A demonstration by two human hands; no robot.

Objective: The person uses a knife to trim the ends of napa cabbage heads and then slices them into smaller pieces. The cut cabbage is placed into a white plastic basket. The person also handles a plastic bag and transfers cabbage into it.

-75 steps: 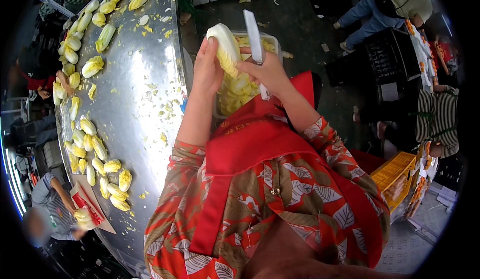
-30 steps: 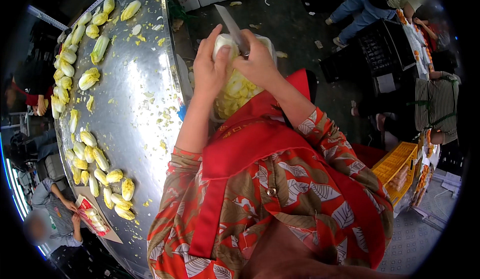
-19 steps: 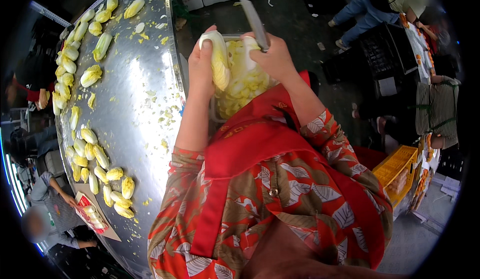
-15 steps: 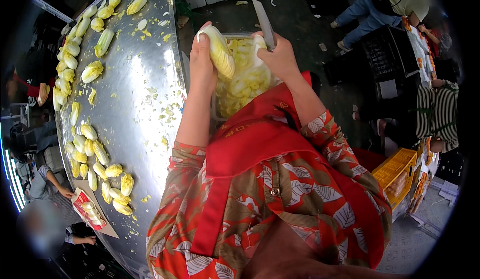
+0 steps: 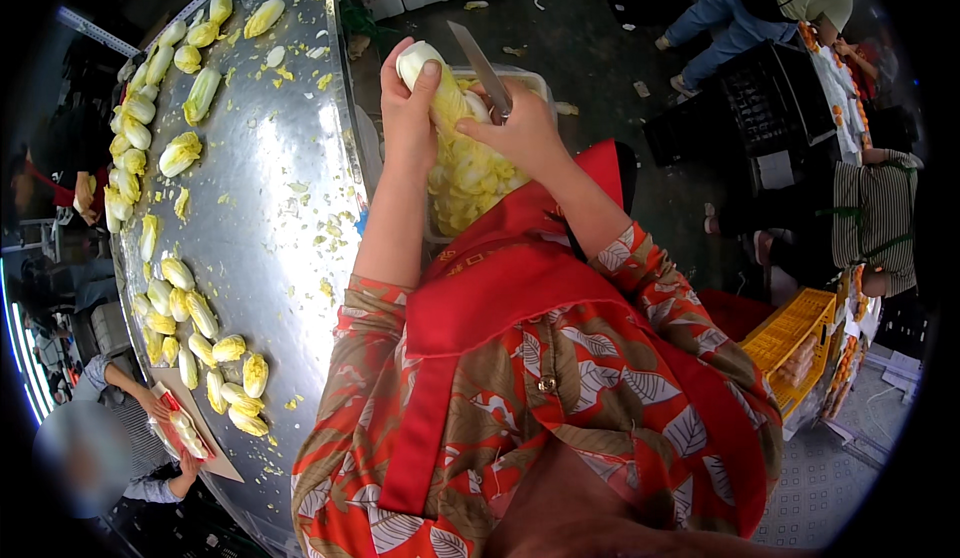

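Above the clear tub of yellow trimmings, a small pale cabbage is held upright, gripped around its stem end by the left hand. It has been raised and turned since a moment ago. The knife is clasped in the right hand, its blade now brought against the leaves, so another trimming cut appears underway. More cabbages lie on the steel table.

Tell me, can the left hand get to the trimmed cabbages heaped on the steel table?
Probably not yet: the left hand is gripping a cabbage over the bin, though the steel table lies unobstructed beside that arm.
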